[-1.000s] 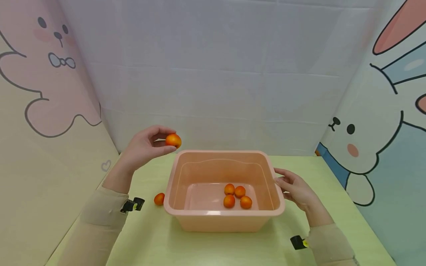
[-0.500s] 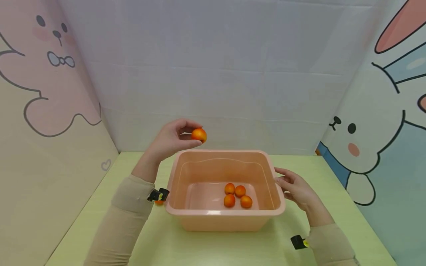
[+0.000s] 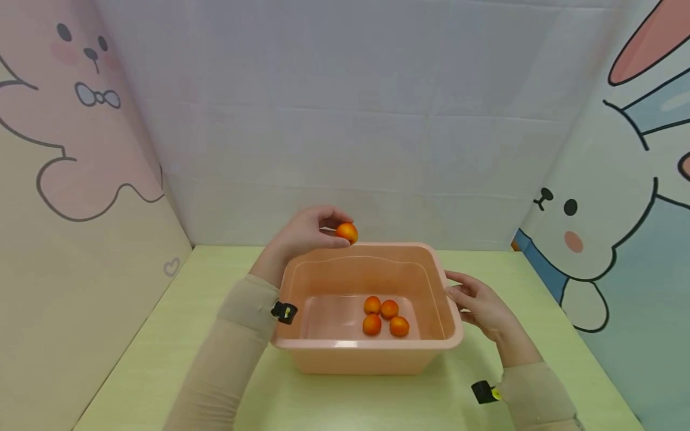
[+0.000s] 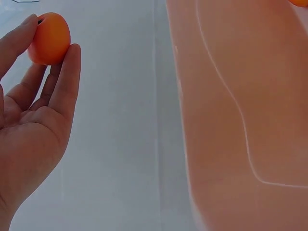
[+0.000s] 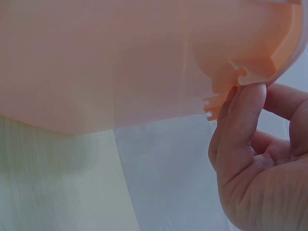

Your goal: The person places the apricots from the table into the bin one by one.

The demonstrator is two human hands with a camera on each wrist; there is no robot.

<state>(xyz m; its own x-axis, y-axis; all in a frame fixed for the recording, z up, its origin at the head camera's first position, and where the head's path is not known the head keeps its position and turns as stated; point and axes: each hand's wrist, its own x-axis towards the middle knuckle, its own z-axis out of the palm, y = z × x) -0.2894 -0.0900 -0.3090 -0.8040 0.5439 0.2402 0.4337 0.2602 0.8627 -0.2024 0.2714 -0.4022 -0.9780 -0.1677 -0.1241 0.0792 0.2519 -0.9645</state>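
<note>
My left hand (image 3: 309, 232) pinches a small smooth orange fruit (image 3: 347, 233), apricot-like, between thumb and fingertips, over the far rim of the basin. A dark stem hollow shows on the fruit (image 4: 49, 38) in the left wrist view. The pink-orange plastic basin (image 3: 366, 345) stands in the middle of the table. Several like fruits (image 3: 372, 325) lie together on its floor, right of centre. At its right side, my right hand (image 3: 480, 304) holds the rim. In the right wrist view, the fingers (image 5: 246, 115) of that hand meet the rim's underside.
The pale green table (image 3: 178, 347) runs back to a white cloth wall (image 3: 345, 120). Panels with cartoon animals stand at the left (image 3: 81, 131) and right (image 3: 609, 215). The left sleeve (image 3: 232, 335) overlaps the basin's left edge.
My left hand has carried the fruit rightward from beyond the basin's left corner, lately dipping a little. Its arm now hides the fruit left of the basin. The right hand has stayed put.
</note>
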